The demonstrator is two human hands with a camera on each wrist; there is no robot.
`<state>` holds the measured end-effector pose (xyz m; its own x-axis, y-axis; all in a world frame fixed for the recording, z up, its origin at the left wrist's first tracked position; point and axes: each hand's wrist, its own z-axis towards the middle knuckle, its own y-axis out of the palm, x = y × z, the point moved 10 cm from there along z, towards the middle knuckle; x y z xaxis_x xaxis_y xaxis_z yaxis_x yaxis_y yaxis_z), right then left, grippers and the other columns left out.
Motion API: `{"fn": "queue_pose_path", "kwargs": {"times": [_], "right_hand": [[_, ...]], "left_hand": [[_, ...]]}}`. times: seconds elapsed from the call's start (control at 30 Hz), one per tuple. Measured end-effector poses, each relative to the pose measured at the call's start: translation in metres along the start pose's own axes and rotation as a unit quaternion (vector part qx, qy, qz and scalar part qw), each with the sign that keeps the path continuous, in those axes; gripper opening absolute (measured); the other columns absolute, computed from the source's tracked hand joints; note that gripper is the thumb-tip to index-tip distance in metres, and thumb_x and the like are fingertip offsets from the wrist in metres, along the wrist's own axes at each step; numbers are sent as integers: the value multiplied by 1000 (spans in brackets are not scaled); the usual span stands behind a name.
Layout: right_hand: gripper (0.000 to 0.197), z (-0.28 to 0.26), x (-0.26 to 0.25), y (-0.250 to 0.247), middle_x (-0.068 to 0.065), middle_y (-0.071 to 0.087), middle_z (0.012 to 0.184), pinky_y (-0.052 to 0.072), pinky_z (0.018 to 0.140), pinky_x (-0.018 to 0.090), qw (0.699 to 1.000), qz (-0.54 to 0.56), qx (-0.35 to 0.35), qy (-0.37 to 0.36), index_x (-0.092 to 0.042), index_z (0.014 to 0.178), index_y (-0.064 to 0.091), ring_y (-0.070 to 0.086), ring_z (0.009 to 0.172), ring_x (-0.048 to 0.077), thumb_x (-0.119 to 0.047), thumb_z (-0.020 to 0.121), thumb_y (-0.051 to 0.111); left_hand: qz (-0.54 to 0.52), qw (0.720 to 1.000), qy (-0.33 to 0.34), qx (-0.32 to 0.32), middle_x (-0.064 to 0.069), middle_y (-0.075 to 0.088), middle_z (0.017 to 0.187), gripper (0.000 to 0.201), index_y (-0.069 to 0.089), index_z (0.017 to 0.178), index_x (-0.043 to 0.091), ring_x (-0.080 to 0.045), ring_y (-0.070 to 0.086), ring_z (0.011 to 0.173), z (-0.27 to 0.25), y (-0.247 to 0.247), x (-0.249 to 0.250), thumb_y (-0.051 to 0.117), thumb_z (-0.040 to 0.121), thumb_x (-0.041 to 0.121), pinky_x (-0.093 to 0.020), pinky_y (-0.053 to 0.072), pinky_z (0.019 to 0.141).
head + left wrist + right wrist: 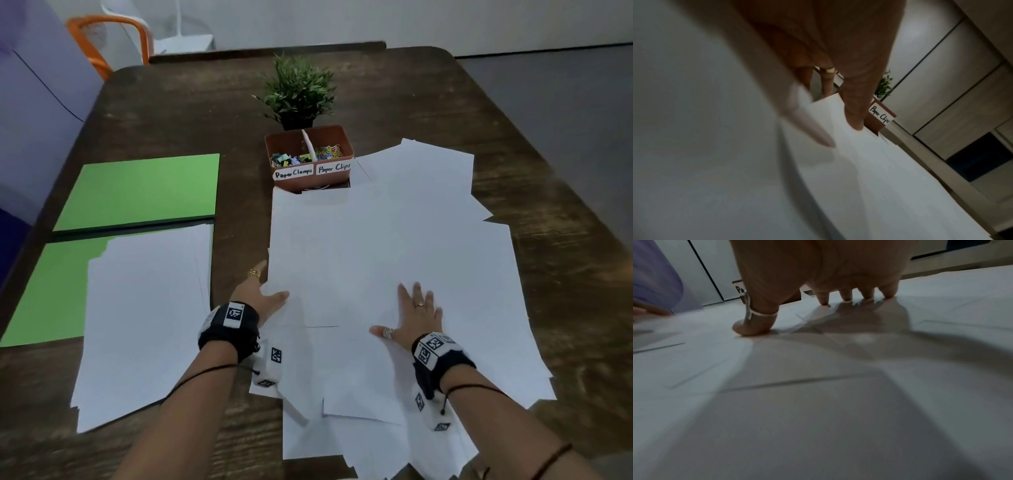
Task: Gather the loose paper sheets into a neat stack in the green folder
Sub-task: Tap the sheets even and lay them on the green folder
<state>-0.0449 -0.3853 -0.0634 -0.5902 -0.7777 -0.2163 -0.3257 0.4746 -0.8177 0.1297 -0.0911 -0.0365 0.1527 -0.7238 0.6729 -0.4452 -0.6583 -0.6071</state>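
The green folder (137, 192) lies open at the table's left, and a rough stack of white sheets (144, 325) covers its near half. A wide spread of loose white sheets (394, 246) fills the middle and right. My left hand (270, 286) is at that spread's left edge. Its thumb (853, 107) rests on top of a sheet (838, 146) and its fingers go under it, pinching the edge. My right hand (412, 313) lies flat on the loose sheets with fingers spread, and its fingertips (846, 296) press on the paper.
A brown box (310, 161) labelled Paper Clamps and Paper Clips stands just behind the loose sheets, with a small potted plant (298, 92) behind it. An orange chair (102, 37) stands beyond the dark wooden table (513, 137). Some sheets hang over the near edge.
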Motion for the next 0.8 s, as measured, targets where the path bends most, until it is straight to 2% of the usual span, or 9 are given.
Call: {"fn": "queue_pose_path", "kwargs": {"times": [0.13, 0.27, 0.4, 0.47, 0.53, 0.63, 0.7, 0.77, 0.8], "right_hand": [[119, -3, -12, 11, 6, -26, 154, -4, 115, 49, 999, -17, -15, -45, -26, 148, -14, -22, 141, 33, -79, 65, 54], [117, -8, -35, 26, 4, -29, 152, -7, 115, 46, 990, -66, -46, -112, -24, 147, -17, -24, 141, 30, -77, 69, 53], [104, -14, -67, 25, -1, -23, 154, -7, 116, 38, 979, -26, -50, -197, -21, 148, -14, -19, 143, 22, -64, 81, 52], [93, -6, -55, 6, 0, -24, 153, -6, 117, 41, 988, 15, 13, -154, -20, 149, -11, -19, 143, 23, -58, 87, 48], [86, 5, -21, -9, 7, -23, 154, -7, 115, 46, 997, 32, 64, -43, -21, 149, -9, -20, 143, 28, -59, 90, 41], [92, 12, 8, -1, 14, -24, 153, -6, 115, 49, 998, 21, 26, 48, -21, 148, -13, -21, 142, 33, -68, 86, 35], [94, 14, -3, 6, 14, -25, 153, -6, 116, 48, 999, 22, 16, 36, -20, 148, -15, -21, 141, 34, -71, 85, 32], [93, 16, -22, 11, 14, -27, 152, -7, 115, 47, 1000, 19, 20, 15, -20, 148, -16, -22, 141, 35, -70, 86, 31], [91, 16, -30, 13, 14, -27, 152, -7, 115, 46, 1000, 19, 18, 8, -20, 148, -16, -23, 140, 35, -69, 87, 30]], "left_hand": [[36, 999, -20, -36, -10, 56, 127, 50, 49, 130, 16, -25, 53, 115, 23, 6, 5, 60, 88, 39, -28, 40, 92], [-41, 998, -56, 11, -10, 59, 114, 80, 24, 145, 17, -30, 58, 109, 37, 4, 1, 70, 81, 29, -34, 44, 92], [18, 1000, -22, -4, -10, 64, 116, 43, 54, 120, 13, -30, 60, 102, 40, 11, 10, 68, 82, 27, -37, 47, 90], [10, 1000, 6, 3, -8, 63, 116, 36, 55, 119, 15, -30, 60, 104, 38, 10, 14, 64, 85, 26, -39, 48, 92], [-13, 999, 32, 12, -5, 59, 122, 43, 47, 131, 19, -27, 56, 110, 36, 8, 19, 57, 90, 21, -38, 45, 96], [-25, 999, 43, 21, -4, 55, 125, 42, 45, 134, 17, -25, 53, 113, 35, 8, 25, 51, 93, 19, -30, 40, 96], [-56, 997, 30, 50, -1, 56, 112, 34, 52, 127, 13, -20, 53, 105, 37, 5, 20, 51, 93, 21, -27, 39, 90], [-81, 994, 4, 68, -5, 57, 92, 28, 61, 103, 8, -23, 54, 91, 42, 3, 13, 50, 93, 32, -27, 38, 79], [-93, 993, -10, 67, -7, 57, 83, 36, 60, 90, 6, -25, 54, 85, 45, 4, 8, 50, 93, 40, -29, 37, 74]]}}
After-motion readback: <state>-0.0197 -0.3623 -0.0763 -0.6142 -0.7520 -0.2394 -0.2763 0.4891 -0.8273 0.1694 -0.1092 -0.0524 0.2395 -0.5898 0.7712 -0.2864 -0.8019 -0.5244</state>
